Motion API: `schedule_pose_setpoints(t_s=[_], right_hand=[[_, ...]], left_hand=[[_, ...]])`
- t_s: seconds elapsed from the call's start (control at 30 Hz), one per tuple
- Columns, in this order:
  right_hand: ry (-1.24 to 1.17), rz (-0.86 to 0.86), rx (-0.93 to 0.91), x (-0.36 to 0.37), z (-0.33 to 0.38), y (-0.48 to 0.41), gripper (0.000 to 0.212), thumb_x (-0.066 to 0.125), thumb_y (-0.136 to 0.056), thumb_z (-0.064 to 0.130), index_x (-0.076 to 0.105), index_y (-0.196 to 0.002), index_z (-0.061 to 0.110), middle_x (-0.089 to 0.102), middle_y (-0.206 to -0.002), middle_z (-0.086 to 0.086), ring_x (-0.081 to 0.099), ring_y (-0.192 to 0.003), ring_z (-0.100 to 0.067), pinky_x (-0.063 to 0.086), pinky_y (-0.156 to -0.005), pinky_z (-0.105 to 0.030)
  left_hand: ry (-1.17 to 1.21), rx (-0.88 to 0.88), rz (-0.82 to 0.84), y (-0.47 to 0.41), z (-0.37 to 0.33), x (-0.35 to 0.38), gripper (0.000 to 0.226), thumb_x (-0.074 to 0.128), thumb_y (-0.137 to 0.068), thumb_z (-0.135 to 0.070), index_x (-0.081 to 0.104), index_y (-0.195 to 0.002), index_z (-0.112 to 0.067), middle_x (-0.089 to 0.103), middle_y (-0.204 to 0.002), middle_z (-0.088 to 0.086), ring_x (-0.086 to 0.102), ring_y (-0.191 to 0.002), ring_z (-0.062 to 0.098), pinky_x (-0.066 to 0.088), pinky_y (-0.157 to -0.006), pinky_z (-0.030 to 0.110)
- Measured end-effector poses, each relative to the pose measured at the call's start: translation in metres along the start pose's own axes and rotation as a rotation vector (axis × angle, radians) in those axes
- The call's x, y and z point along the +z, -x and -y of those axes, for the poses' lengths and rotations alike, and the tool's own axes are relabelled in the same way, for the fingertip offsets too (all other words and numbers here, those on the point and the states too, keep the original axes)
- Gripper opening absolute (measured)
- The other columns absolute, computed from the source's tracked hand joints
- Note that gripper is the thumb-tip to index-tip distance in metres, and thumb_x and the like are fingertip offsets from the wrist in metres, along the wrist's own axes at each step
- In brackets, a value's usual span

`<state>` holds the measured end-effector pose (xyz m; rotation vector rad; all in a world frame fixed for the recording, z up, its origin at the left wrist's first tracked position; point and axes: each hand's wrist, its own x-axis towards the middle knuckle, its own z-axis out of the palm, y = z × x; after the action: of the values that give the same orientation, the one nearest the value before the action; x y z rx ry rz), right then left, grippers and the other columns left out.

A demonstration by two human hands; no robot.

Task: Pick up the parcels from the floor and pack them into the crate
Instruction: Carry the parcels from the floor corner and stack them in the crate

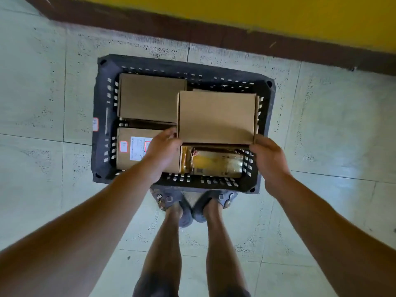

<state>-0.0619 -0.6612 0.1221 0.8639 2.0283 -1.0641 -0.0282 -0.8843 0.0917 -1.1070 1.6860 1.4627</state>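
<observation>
A black slotted plastic crate [102, 108] stands on the tiled floor in front of my feet. Inside lie a plain cardboard parcel [150, 97] at the far left, a labelled cardboard parcel [128, 148] at the near left, and a tape-wrapped yellowish parcel [216, 163] at the near right. I hold a flat brown cardboard parcel [216, 116] above the crate's right half. My left hand [162, 151] grips its near left corner and my right hand [267, 159] grips its near right corner. Another box edge shows just behind it.
My feet in grey clogs [186, 209] stand right against the crate's near wall. A dark brown skirting [192, 33] and a yellow wall [257, 11] run behind the crate. Pale speckled floor tiles [32, 103] lie to both sides.
</observation>
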Motion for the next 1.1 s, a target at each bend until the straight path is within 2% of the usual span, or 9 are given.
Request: schedule_pose_setpoints(t_s=[0.1,0.27,0.43,0.6,0.73,0.87,0.97,1.03,1.1], right_hand=[[0.013,0.019,-0.026,0.01,-0.002,-0.033,0.041,0.048,-0.084,0.019,0.062,-0.12,0.034,0.069,-0.1,-0.002,0.065,-0.086,-0.028,0.055,-0.076,-0.042],[0.001,0.031,-0.029,0.023,-0.009,-0.059,0.036,0.049,-0.088,0.018,0.06,-0.119,0.03,0.062,-0.106,0.002,0.058,-0.091,-0.021,0.045,-0.063,-0.029],[-0.018,0.084,-0.006,0.031,-0.017,-0.068,0.028,0.048,-0.088,0.013,0.059,-0.108,0.029,0.059,-0.088,0.007,0.052,-0.078,-0.013,0.043,-0.065,-0.025],[0.006,0.082,-0.054,0.034,-0.02,-0.075,0.028,0.052,-0.085,0.018,0.059,-0.109,0.03,0.059,-0.116,0.0,0.056,-0.095,-0.02,0.042,-0.067,-0.026],[0.022,0.035,-0.068,0.035,-0.019,-0.077,0.048,0.053,-0.089,0.021,0.049,-0.135,0.03,0.049,-0.14,0.002,0.05,-0.12,-0.02,0.038,-0.085,-0.028],[0.001,0.049,-0.076,0.044,-0.022,-0.07,0.048,0.051,-0.089,0.022,0.049,-0.136,0.03,0.058,-0.127,0.0,0.056,-0.108,-0.019,0.047,-0.086,-0.032],[0.01,0.074,-0.076,0.06,-0.023,-0.063,0.038,0.048,-0.092,0.014,0.057,-0.126,0.028,0.061,-0.103,0.007,0.059,-0.089,-0.013,0.049,-0.075,-0.027],[0.045,0.115,-0.044,0.077,-0.024,-0.062,0.025,0.048,-0.093,0.008,0.066,-0.104,0.022,0.063,-0.107,-0.003,0.061,-0.102,-0.021,0.052,-0.089,-0.035],[-0.168,0.178,0.095,0.094,-0.021,-0.061,0.024,0.049,-0.094,0.006,0.066,-0.091,0.023,0.064,-0.116,-0.011,0.062,-0.107,-0.022,0.051,-0.098,-0.04]], left_hand=[[-0.063,0.027,0.009,-0.029,-0.001,0.009,0.025,0.054,-0.092,-0.008,0.059,-0.085,-0.032,0.061,-0.095,-0.007,0.06,-0.105,0.022,0.045,-0.103,0.046],[-0.099,0.042,0.028,-0.057,0.001,0.024,0.031,0.05,-0.094,-0.008,0.057,-0.12,-0.022,0.062,-0.109,-0.002,0.061,-0.094,0.011,0.048,-0.101,0.039],[-0.166,0.075,0.022,-0.064,-0.001,0.032,0.055,0.049,-0.093,-0.011,0.039,-0.145,-0.026,0.047,-0.131,-0.012,0.046,-0.068,-0.004,0.044,-0.061,0.01],[-0.236,0.098,0.037,-0.066,-0.009,0.039,0.059,0.049,-0.096,-0.012,0.03,-0.15,-0.026,0.04,-0.148,0.005,0.038,-0.062,-0.004,0.03,-0.038,-0.004],[-0.226,0.118,0.045,-0.067,-0.007,0.039,0.059,0.052,-0.095,-0.012,0.032,-0.149,-0.022,0.052,-0.131,-0.001,0.041,-0.065,-0.006,0.031,-0.041,-0.005],[-0.21,0.138,0.048,-0.063,0.006,0.028,0.053,0.054,-0.095,-0.013,0.039,-0.145,-0.019,0.055,-0.118,-0.009,0.049,-0.074,-0.009,0.038,-0.052,-0.002],[-0.173,0.164,-0.015,-0.064,0.015,0.012,0.048,0.051,-0.096,-0.011,0.043,-0.142,-0.018,0.055,-0.121,-0.005,0.055,-0.083,-0.002,0.043,-0.06,0.002],[-0.269,0.263,-0.129,-0.069,0.022,-0.003,0.048,0.053,-0.095,-0.013,0.043,-0.142,-0.02,0.05,-0.136,0.002,0.057,-0.104,0.009,0.047,-0.078,0.014],[-0.458,0.422,-0.236,-0.08,0.027,-0.018,0.053,0.057,-0.093,-0.014,0.041,-0.143,-0.018,0.042,-0.144,0.003,0.046,-0.127,0.016,0.042,-0.103,0.028]])
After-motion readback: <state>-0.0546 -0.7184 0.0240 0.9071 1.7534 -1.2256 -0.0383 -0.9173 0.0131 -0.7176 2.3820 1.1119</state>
